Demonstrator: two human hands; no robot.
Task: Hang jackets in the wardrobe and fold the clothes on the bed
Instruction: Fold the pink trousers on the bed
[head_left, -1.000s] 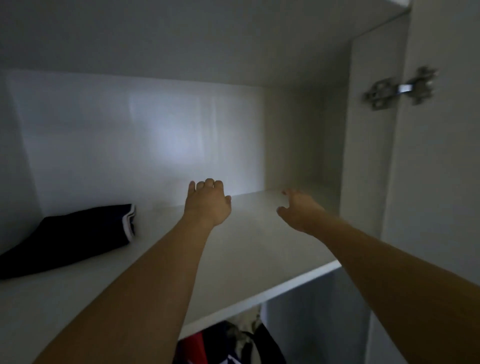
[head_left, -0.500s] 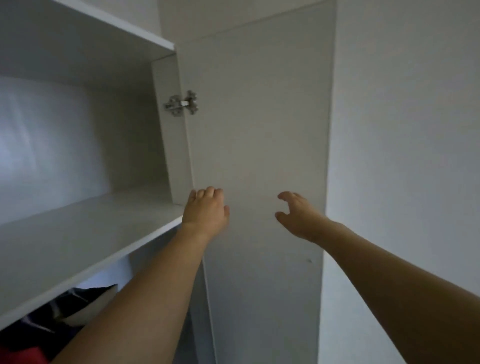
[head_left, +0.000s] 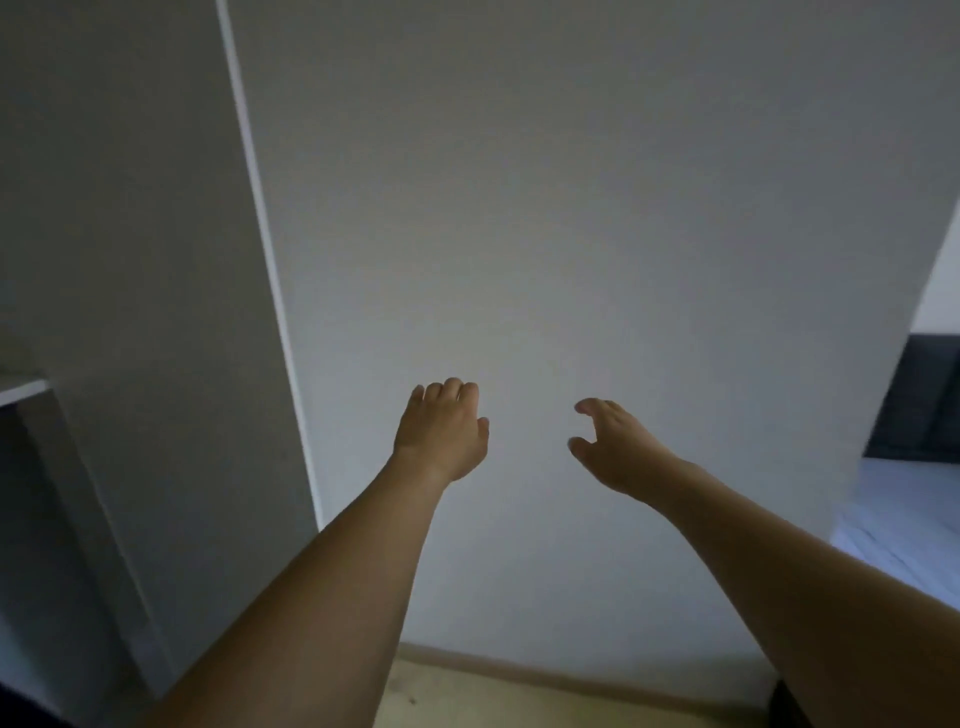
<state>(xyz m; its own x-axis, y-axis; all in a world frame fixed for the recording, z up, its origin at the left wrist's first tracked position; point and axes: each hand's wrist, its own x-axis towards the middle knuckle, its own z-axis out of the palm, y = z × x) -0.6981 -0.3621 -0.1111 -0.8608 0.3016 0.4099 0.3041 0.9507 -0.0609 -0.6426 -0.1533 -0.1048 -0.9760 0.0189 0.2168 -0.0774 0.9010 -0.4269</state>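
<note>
Both my arms reach out in front of a plain white wall (head_left: 597, 234). My left hand (head_left: 441, 434) hangs in the air with loosely curled fingers and holds nothing. My right hand (head_left: 610, 444) is a little to its right, fingers relaxed and apart, also empty. The open white wardrobe door (head_left: 145, 249) stands at the left, and a sliver of the wardrobe shelf (head_left: 21, 389) shows at the left edge. No jackets or clothes are in view.
Light wooden floor (head_left: 519, 701) and a skirting board run along the bottom of the wall. At the right edge lies a pale bed surface (head_left: 904, 514) with a dark panel (head_left: 919, 400) behind it.
My view has swung right and downward, away from the wardrobe shelf to the bare wall. Both hands stay raised and empty, in the same pose.
</note>
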